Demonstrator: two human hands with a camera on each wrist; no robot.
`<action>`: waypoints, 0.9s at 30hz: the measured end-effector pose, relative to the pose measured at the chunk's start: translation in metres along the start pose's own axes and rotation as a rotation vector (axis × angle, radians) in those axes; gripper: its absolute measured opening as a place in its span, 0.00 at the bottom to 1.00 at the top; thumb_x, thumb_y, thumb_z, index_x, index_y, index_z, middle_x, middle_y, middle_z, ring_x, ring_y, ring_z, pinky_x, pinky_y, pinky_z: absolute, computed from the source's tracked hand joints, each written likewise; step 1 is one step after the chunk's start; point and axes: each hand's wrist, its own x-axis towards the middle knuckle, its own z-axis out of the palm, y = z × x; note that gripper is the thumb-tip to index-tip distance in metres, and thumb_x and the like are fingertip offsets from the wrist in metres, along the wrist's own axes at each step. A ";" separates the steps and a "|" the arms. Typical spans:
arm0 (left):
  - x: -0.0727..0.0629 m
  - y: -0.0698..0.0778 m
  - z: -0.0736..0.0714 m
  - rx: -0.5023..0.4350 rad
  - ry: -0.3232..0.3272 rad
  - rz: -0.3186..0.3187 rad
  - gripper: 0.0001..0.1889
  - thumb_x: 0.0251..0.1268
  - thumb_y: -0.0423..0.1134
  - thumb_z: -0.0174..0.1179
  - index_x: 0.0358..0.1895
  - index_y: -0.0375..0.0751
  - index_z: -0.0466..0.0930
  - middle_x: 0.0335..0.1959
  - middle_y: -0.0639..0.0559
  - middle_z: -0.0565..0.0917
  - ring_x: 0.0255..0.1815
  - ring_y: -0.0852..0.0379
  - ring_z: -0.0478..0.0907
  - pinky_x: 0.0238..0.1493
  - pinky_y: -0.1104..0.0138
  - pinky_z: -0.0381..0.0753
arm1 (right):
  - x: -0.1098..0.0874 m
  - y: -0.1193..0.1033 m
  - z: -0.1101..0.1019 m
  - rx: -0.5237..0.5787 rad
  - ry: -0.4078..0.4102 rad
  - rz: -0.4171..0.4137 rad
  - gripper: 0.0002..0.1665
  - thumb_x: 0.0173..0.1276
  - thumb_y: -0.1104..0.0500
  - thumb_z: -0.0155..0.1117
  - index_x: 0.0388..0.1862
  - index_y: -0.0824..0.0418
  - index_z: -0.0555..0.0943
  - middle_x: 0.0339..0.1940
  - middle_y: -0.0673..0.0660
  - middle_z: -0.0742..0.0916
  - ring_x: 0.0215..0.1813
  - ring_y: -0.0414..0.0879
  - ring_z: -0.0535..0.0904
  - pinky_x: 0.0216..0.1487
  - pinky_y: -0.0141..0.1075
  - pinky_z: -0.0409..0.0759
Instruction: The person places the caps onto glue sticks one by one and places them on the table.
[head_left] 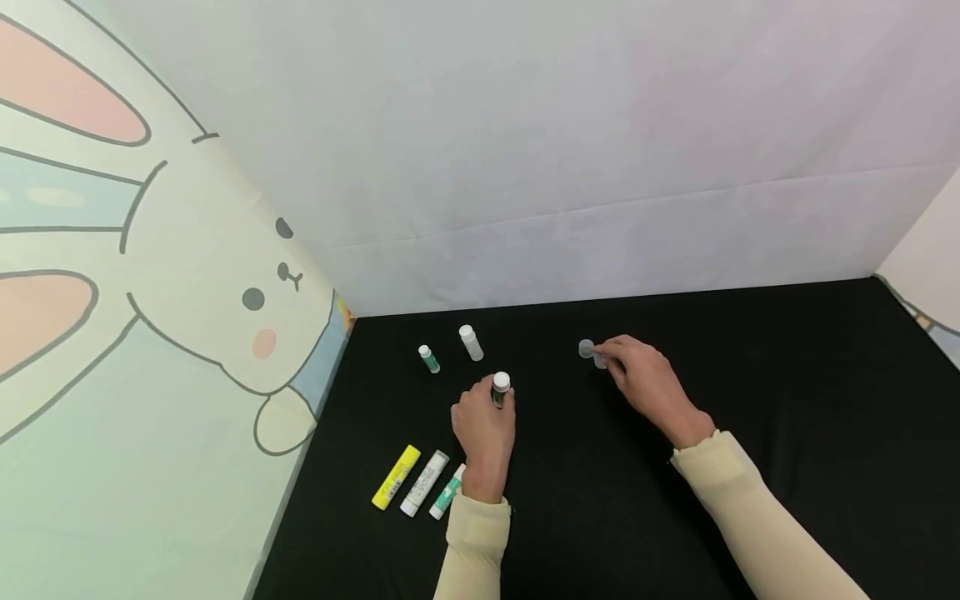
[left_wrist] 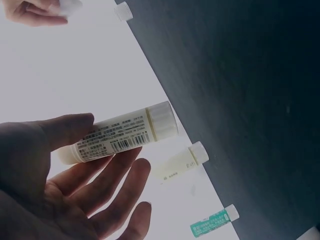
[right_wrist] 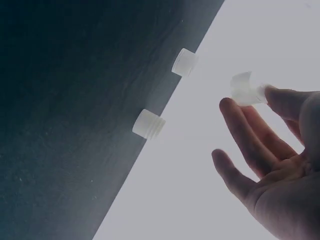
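My left hand (head_left: 483,421) holds a glue stick (left_wrist: 125,131) between thumb and fingers. It stands nearly upright, its pale top end (head_left: 501,382) showing above the hand; a printed label with a barcode faces the left wrist camera. My right hand (head_left: 645,375) pinches a small translucent cap (right_wrist: 246,89) by thumb and fingertips. Two similar caps, one nearer (right_wrist: 148,124) and one farther (right_wrist: 185,62) in the right wrist view, stand on the black cloth beside it. Behind the left hand, a white glue stick (head_left: 471,343) and a smaller green one (head_left: 430,359) stand upright.
Near my left forearm lie a yellow glue stick (head_left: 396,477), a white one (head_left: 424,483) and a green-and-white one (head_left: 447,493), the last partly hidden by the wrist. A pale wall (head_left: 600,167) rises behind the black-covered table (head_left: 600,500); a rabbit-printed panel (head_left: 187,292) stands left.
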 end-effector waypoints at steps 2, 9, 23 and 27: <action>-0.002 0.001 0.001 0.010 0.002 0.008 0.12 0.63 0.37 0.77 0.47 0.38 0.90 0.39 0.43 0.91 0.38 0.42 0.87 0.44 0.46 0.81 | -0.001 0.000 0.000 0.025 0.004 -0.004 0.16 0.76 0.72 0.64 0.58 0.66 0.87 0.54 0.63 0.87 0.49 0.57 0.87 0.46 0.51 0.87; -0.006 0.005 0.001 0.012 -0.017 0.010 0.14 0.63 0.39 0.77 0.49 0.39 0.90 0.41 0.43 0.92 0.39 0.42 0.87 0.46 0.47 0.81 | -0.002 -0.002 0.000 0.056 0.036 -0.061 0.15 0.75 0.74 0.64 0.57 0.68 0.87 0.56 0.65 0.84 0.48 0.56 0.85 0.42 0.48 0.85; -0.017 0.010 0.003 -0.016 0.007 0.123 0.08 0.59 0.38 0.79 0.40 0.45 0.91 0.35 0.49 0.91 0.35 0.47 0.85 0.41 0.52 0.80 | -0.004 -0.014 0.003 0.005 0.021 -0.131 0.15 0.61 0.74 0.77 0.47 0.66 0.89 0.56 0.66 0.85 0.51 0.60 0.87 0.45 0.52 0.88; -0.019 0.012 0.004 -0.007 0.011 0.152 0.08 0.59 0.38 0.80 0.39 0.46 0.91 0.35 0.50 0.91 0.34 0.49 0.85 0.40 0.54 0.80 | -0.006 -0.019 0.003 0.011 0.035 -0.141 0.15 0.63 0.74 0.76 0.48 0.66 0.89 0.57 0.65 0.84 0.50 0.58 0.87 0.44 0.50 0.87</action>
